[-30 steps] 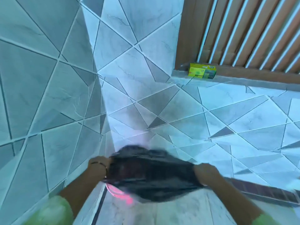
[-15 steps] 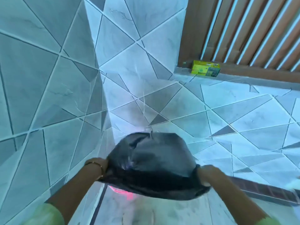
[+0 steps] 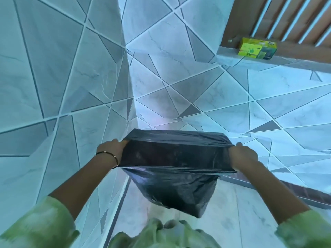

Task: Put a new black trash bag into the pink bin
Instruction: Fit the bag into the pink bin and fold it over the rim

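Note:
A black trash bag (image 3: 172, 176) hangs in the air in front of me, its mouth stretched wide between my hands. My left hand (image 3: 112, 149) grips the left edge of the mouth and my right hand (image 3: 243, 155) grips the right edge. The bag's body sags down and to the right below the opening. The pink bin is not visible in this view; the bag covers the floor where pink showed before.
A tiled wall (image 3: 53, 86) stands close on the left and meets another tiled wall ahead. A yellow-green box (image 3: 257, 48) sits on a ledge at the upper right under brown slats (image 3: 286, 18). Pale tiled floor (image 3: 136, 212) lies below.
The bag has been lifted higher and its mouth pulled wide open and taut. The pink bin edge seen below the bag earlier is out of sight now.

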Action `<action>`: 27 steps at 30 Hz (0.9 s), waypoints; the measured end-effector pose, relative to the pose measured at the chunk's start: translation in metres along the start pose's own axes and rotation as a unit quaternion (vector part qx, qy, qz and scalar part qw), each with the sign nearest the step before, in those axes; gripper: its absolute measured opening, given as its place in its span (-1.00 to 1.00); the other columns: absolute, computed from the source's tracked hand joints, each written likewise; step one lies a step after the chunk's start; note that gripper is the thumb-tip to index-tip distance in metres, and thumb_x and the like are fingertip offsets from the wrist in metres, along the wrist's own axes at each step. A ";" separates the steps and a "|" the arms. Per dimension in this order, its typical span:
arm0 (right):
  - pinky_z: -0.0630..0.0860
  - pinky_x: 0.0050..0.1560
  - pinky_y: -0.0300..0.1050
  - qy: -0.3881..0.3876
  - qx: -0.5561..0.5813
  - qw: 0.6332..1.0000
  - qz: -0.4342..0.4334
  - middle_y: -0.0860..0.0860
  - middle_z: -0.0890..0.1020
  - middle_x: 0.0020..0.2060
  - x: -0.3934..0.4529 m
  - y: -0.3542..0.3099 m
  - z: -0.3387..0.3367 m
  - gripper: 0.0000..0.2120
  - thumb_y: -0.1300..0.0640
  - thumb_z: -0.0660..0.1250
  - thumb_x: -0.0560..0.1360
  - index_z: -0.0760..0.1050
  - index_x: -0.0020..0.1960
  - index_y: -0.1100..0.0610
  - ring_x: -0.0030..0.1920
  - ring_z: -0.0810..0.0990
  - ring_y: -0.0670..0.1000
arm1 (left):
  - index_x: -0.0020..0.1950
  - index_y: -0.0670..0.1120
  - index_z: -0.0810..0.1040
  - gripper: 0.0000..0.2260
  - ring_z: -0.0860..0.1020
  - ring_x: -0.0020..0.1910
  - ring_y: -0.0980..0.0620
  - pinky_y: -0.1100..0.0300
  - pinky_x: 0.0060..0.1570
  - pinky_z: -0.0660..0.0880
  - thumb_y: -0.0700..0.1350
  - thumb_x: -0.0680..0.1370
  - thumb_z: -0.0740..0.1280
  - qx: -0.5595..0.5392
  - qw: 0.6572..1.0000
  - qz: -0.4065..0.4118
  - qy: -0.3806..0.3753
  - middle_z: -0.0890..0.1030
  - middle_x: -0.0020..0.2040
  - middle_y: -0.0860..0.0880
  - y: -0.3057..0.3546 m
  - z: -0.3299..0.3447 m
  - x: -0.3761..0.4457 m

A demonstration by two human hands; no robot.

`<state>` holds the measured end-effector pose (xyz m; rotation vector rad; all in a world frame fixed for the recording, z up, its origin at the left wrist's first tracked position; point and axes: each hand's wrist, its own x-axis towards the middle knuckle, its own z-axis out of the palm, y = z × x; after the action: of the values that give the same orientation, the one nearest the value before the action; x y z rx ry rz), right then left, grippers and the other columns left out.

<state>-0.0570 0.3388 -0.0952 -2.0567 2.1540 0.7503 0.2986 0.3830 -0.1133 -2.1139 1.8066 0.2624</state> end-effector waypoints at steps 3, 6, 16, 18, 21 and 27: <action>0.40 -0.16 -0.12 0.032 0.020 0.999 0.031 0.12 0.43 0.17 -0.001 -0.011 0.000 -0.65 0.23 0.25 0.46 0.41 0.25 0.17 0.04 0.59 0.12 | 0.39 0.05 0.24 -0.55 0.54 0.13 -0.22 0.03 0.03 0.47 -0.11 0.50 0.21 -0.013 1.000 0.007 0.023 0.46 0.16 -0.17 -0.015 0.008 0.005; 0.41 -0.15 -0.11 0.036 0.030 0.998 0.041 0.17 0.43 0.26 -0.004 -0.018 0.003 -0.60 0.27 0.24 0.46 0.33 0.29 0.24 0.03 0.60 0.16 | 0.39 0.02 0.24 -0.54 0.55 0.10 -0.22 0.03 -0.01 0.47 -0.13 0.50 0.24 -0.019 0.999 0.001 0.038 0.44 0.17 -0.18 -0.022 0.011 0.005; 0.42 -0.13 -0.06 0.073 0.062 0.992 0.082 0.20 0.47 0.12 0.003 -0.028 -0.008 -0.68 0.30 0.23 0.46 0.38 0.21 0.31 0.03 0.58 0.23 | 0.33 0.01 0.32 -0.59 0.56 0.05 -0.24 0.03 -0.07 0.47 -0.15 0.49 0.26 -0.061 0.997 0.011 0.048 0.44 0.13 -0.18 -0.031 0.020 0.017; 0.44 -0.10 -0.04 0.078 0.068 0.991 0.083 0.19 0.48 0.09 0.009 -0.027 -0.012 -0.71 0.28 0.22 0.47 0.39 0.19 0.29 0.06 0.57 0.24 | 0.32 0.01 0.34 -0.60 0.56 0.04 -0.24 0.03 -0.08 0.47 -0.16 0.49 0.26 -0.066 0.996 0.014 0.056 0.45 0.12 -0.18 -0.032 0.020 0.022; 0.45 -0.11 -0.05 0.077 0.055 0.993 0.070 0.15 0.50 0.02 0.017 -0.031 -0.015 -0.74 0.26 0.23 0.46 0.43 0.15 0.25 0.04 0.58 0.22 | 0.31 0.01 0.34 -0.62 0.57 0.02 -0.23 0.04 -0.10 0.47 -0.16 0.50 0.25 -0.063 0.996 0.009 0.065 0.45 0.11 -0.17 -0.037 0.021 0.028; 0.40 -0.18 -0.08 0.069 0.038 0.996 0.039 0.08 0.42 -0.07 0.033 -0.043 -0.011 -0.75 0.24 0.21 0.45 0.49 0.11 0.16 0.00 0.58 0.17 | 0.30 0.01 0.35 -0.62 0.58 -0.01 -0.22 0.05 -0.14 0.46 -0.19 0.49 0.23 -0.056 0.997 0.004 0.053 0.45 0.10 -0.17 -0.045 0.032 0.039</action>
<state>-0.0164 0.3049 -0.1104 -2.0541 2.3083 0.5396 0.3520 0.3652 -0.1506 -2.2363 1.9019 0.2640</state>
